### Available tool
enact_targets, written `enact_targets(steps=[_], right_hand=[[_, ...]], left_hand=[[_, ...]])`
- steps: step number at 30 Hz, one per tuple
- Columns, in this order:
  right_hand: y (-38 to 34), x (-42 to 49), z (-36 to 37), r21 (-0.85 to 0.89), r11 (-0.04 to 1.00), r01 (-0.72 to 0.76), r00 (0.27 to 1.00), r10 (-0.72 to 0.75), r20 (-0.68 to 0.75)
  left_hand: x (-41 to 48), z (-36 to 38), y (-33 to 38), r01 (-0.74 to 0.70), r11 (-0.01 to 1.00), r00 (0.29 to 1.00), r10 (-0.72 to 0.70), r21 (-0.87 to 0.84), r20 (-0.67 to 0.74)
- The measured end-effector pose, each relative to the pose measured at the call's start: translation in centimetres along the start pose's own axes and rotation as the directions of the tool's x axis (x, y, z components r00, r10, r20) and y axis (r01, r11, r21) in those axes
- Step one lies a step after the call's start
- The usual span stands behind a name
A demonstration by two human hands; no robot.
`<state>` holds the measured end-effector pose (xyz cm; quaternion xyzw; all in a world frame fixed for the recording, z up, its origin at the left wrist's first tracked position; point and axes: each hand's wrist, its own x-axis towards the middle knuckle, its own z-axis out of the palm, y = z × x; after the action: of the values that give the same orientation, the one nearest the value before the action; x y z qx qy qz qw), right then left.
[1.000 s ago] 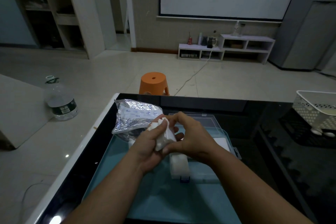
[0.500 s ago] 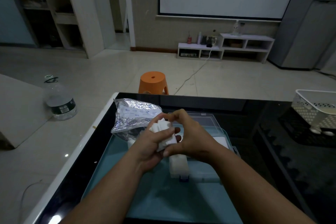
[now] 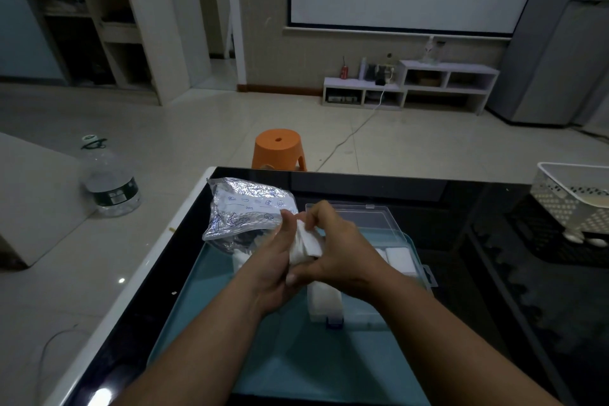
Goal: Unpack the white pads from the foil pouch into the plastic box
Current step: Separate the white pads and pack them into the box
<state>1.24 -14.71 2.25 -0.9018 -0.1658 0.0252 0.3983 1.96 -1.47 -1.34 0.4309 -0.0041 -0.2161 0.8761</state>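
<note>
The left hand [image 3: 272, 262] and right hand [image 3: 339, 257] clamp a wad of pads [image 3: 304, 245] above the box [image 3: 369, 219]. The pouch [image 3: 245, 209] sits just beside the left hand, perhaps touching it.

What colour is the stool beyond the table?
The stool is plain orange, with a small hole in its top; only the head view shows it.

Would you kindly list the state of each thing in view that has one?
Foil pouch: crumpled, beside the left hand.
White pads: bunched, gripped by both hands.
Right hand: fingers curled round the pads.
Plastic box: lid open, some pads inside.
Water bottle: upright, capped.
</note>
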Motion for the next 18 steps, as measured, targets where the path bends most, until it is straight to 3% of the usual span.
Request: enact_targets(steps=[3,10,14,18], right_hand=[[0.2,0.0,-0.1,-0.053,0.999,0.008,1.0,-0.008,0.0],[0.9,0.0,-0.6,0.041,0.999,0.016,0.995,-0.02,0.1],[0.7,-0.1,-1.0,0.003,1.0,-0.006,0.997,0.006,0.073],[0.3,-0.2,-1.1,0.004,1.0,-0.004,1.0,0.004,0.008]], left_hand=[[-0.2,0.0,0.2,0.003,0.997,0.999,0.0,-0.074,0.034],[0.1,-0.3,0.3,-0.034,0.991,0.998,0.04,-0.13,0.049],[0.5,-0.7,0.2,-0.049,0.993,0.998,0.044,-0.107,-0.049],[0.3,-0.6,0.3,-0.038,0.992,0.999,0.034,-0.121,-0.034]])
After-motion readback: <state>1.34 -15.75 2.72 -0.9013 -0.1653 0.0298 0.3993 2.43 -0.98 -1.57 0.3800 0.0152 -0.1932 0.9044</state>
